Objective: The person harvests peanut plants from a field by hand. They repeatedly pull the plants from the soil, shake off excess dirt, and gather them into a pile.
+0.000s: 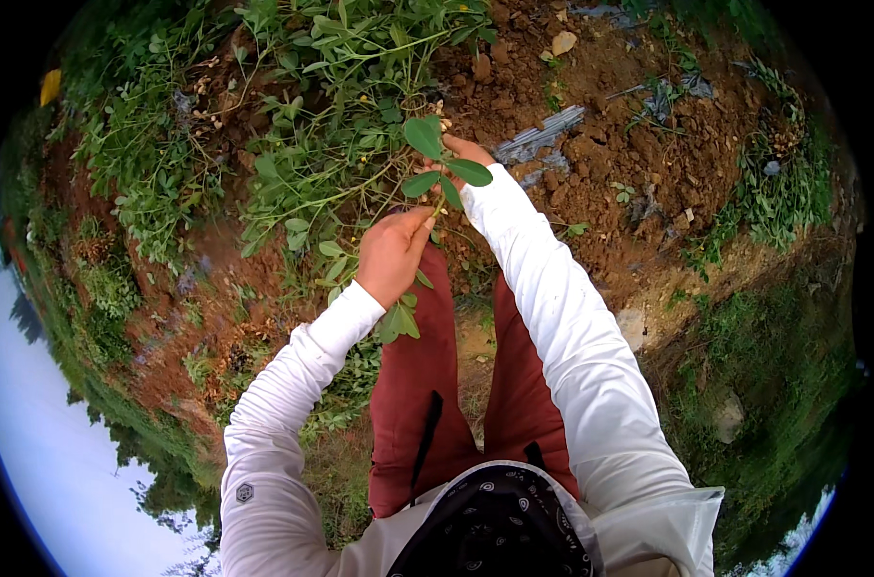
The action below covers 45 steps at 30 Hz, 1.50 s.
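My left hand [392, 256] is closed on a green peanut plant, its thumb and forefinger pinched together. Leaves of that plant [399, 322] stick out below the hand. Just beyond and to the right, my right hand [470, 152] is bent in among the stems and roots, with its fingers partly hidden by a sprig of broad green leaves [424, 137]. Small pale peanut pods [444, 123] show at its fingertips. Both hands are close together, in front of my knees, at the right edge of a heap of peanut plants [346, 125].
Loose reddish-brown soil [600, 163] lies to the right, with torn strips of grey plastic film [543, 135] in it. More uprooted plants with pods [206, 106] lie at the far left. A grassy bank [745, 385] drops away at the right. My red trousers [413, 385] are below my hands.
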Tool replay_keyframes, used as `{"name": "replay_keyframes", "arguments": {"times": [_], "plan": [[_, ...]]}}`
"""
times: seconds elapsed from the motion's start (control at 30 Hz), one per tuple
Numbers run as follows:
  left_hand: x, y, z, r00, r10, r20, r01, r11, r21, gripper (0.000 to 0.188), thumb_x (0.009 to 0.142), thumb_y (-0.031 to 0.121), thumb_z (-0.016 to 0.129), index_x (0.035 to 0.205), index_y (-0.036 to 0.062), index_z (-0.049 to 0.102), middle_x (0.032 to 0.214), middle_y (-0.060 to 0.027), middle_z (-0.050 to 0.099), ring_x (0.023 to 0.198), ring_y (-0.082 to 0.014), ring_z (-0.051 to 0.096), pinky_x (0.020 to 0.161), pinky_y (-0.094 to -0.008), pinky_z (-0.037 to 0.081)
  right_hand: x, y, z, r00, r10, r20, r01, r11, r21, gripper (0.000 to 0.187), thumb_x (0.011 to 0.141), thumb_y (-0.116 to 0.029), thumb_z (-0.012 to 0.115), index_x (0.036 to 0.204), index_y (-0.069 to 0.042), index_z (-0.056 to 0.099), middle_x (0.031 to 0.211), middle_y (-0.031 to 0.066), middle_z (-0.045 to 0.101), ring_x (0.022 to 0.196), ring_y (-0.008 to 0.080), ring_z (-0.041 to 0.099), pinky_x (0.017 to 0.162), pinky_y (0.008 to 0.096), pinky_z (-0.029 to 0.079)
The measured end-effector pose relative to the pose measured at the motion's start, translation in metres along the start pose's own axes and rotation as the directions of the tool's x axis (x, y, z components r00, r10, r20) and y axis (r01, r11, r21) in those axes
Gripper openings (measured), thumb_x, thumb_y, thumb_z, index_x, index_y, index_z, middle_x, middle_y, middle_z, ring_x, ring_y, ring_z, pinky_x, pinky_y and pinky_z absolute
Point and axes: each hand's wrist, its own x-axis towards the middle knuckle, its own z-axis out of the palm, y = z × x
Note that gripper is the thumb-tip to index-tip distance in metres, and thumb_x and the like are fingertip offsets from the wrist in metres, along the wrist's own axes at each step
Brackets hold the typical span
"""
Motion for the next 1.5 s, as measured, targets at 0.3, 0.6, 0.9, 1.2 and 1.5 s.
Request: {"name": "replay_keyframes", "arguments": {"times": [0.3, 0.6, 0.9, 1.2, 1.5], "plan": [[0.042, 0.019, -0.003, 0.783, 0.202, 0.588, -0.477, 0.803, 0.359, 0.029, 0.080, 0.009, 0.054, 0.106, 0.0097, 0.066, 0.121, -0.0100, 0.055, 0.111, -0.0291, 0.051, 0.096, -0.0414, 0.039, -0.092, 0.042, -0.084, 0.741, -0.547, -0.389, 0.172, 0.715, -0.677, 0.029, 0.080, -0.028, 0.060, 0.083, 0.001, 0.064, 0.069, 0.0204, 0.060, 0.060, 0.0317, 0.058, 0.060, 0.0423, 0.046], [0.213, 0.101, 0.016, 0.847, 0.310, 0.432, -0.455, 0.003, 0.890, 0.073, 0.082, 0.012, 0.061, 0.145, 0.0227, 0.025, 0.151, -0.0014, 0.021, 0.141, -0.0234, 0.013, 0.115, -0.0449, 0.014, -0.245, -0.034, -0.059, 0.678, -0.730, -0.086, 0.423, 0.483, -0.766, 0.031, 0.081, -0.025, 0.065, 0.102, -0.003, 0.067, 0.060, 0.0117, 0.058, 0.053, 0.0139, 0.050, 0.054, 0.0321, 0.042], [0.232, 0.093, 0.068, 0.735, 0.269, 0.623, -0.671, 0.158, 0.724, 0.081, 0.069, 0.023, 0.079, 0.137, 0.0247, 0.036, 0.154, 0.0005, 0.005, 0.142, -0.0207, 0.006, 0.116, -0.0455, 0.011, -0.366, -0.039, -0.052, 0.721, -0.671, -0.175, 0.540, 0.702, -0.464, 0.023, 0.083, -0.011, 0.062, 0.101, 0.003, 0.066, 0.071, 0.0013, 0.062, 0.050, 0.0073, 0.047, 0.045, 0.0208, 0.034], [0.174, 0.032, 0.082, 0.909, 0.158, 0.386, -0.278, 0.919, 0.281, 0.047, 0.082, 0.021, 0.060, 0.126, 0.0081, 0.050, 0.135, -0.0117, 0.046, 0.133, -0.0272, 0.031, 0.115, -0.0458, 0.010, -0.316, -0.030, -0.160, 0.440, -0.837, -0.325, 0.840, 0.512, -0.181, 0.038, 0.088, -0.014, 0.057, 0.124, -0.001, 0.053, 0.128, 0.0101, 0.051, 0.116, 0.0199, 0.049, 0.101, 0.0365, 0.035], [0.080, 0.036, 0.025, 0.942, 0.295, -0.158, -0.238, 0.922, 0.307, 0.020, 0.079, 0.010, 0.065, 0.097, 0.0052, 0.057, 0.119, -0.0116, 0.058, 0.120, -0.0272, 0.049, 0.110, -0.0483, 0.021, -0.212, -0.041, -0.174, 0.783, -0.621, 0.012, 0.337, 0.408, -0.849, 0.098, 0.076, -0.052, 0.067, 0.148, -0.014, 0.012, 0.152, 0.0165, 0.010, 0.140, 0.0367, 0.007, 0.111, 0.0484, 0.018]]}}
